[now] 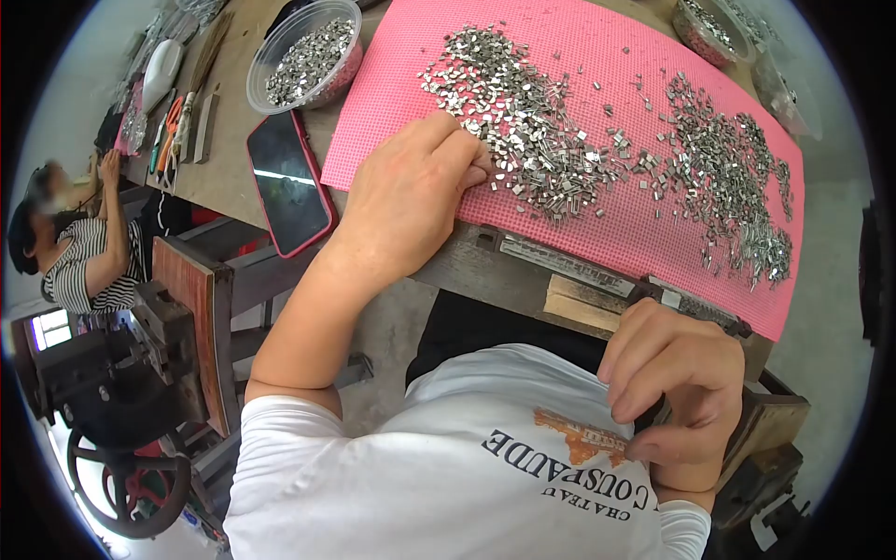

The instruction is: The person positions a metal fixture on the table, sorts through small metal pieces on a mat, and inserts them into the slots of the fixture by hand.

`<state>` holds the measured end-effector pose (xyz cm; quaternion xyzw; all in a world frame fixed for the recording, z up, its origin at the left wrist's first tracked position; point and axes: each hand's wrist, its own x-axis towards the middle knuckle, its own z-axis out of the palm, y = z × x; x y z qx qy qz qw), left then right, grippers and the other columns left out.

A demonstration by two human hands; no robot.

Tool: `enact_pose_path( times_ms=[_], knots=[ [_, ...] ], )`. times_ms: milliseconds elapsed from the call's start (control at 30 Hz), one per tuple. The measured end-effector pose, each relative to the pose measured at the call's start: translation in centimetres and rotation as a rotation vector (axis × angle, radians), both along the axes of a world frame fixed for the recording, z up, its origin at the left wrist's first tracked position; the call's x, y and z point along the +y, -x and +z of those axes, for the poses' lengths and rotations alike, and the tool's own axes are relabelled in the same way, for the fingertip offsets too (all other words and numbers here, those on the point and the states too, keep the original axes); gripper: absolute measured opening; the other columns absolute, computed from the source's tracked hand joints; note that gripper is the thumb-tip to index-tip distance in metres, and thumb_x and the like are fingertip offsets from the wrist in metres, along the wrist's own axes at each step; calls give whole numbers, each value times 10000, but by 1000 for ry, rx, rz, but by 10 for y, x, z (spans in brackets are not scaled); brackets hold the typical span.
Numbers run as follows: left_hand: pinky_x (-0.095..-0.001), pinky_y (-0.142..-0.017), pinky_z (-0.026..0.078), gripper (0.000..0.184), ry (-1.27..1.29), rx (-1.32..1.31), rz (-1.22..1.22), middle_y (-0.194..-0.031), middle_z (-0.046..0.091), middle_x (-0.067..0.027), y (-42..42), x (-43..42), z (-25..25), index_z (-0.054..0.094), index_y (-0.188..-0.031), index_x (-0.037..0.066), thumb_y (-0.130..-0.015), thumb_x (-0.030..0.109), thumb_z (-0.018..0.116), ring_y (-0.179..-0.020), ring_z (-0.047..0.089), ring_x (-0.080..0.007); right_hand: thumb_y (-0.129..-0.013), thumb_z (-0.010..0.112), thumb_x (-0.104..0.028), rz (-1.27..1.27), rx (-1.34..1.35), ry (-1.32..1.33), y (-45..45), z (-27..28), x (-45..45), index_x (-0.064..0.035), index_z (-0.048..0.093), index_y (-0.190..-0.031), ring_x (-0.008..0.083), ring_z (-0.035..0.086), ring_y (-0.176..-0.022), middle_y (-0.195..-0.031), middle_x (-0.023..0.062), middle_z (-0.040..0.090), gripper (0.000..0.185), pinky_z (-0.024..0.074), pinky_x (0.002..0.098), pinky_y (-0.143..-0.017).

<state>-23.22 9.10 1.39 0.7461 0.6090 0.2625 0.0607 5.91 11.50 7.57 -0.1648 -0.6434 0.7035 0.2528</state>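
Observation:
My left hand rests at the near-left edge of a pile of small shiny metal pieces on a pink textured mat. Its fingers are curled closed, and their tips are hidden, so what they hold cannot be made out. My right hand is raised in front of my white shirt, near the table's front edge. Its fingers are bent and its thumb stands apart from them, with nothing visible between. Beyond its knuckles lies a long metal bar along the mat's near edge. A second pile of metal pieces covers the mat's right side.
A clear tub of metal pieces stands at the back left, another tub at the back right. A phone in a pink case lies left of the mat. Pliers lie farther left. Another person sits at the far left.

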Motion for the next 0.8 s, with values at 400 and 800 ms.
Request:
enact_pose_path(
  times_ms=[400,800],
  knots=[
    [-416,-742,508,99,16,84,82,-868,672,-82,-10,1,9,730,-876,50,-847,122,791,-803,670,-316,-731,893,-131,-61,-31,-14,-3,-11,-3,-47,770,-941,231,670,-818,-881,66,717,258,467,350,-792],
    [-410,-745,495,79,-24,279,-91,-823,670,-46,-7,11,21,741,-856,94,-811,128,796,-785,671,-278,-813,797,-64,-137,-166,-159,-4,-23,-3,-20,736,-960,227,665,-810,-895,85,723,165,501,336,-763]
  ],
)
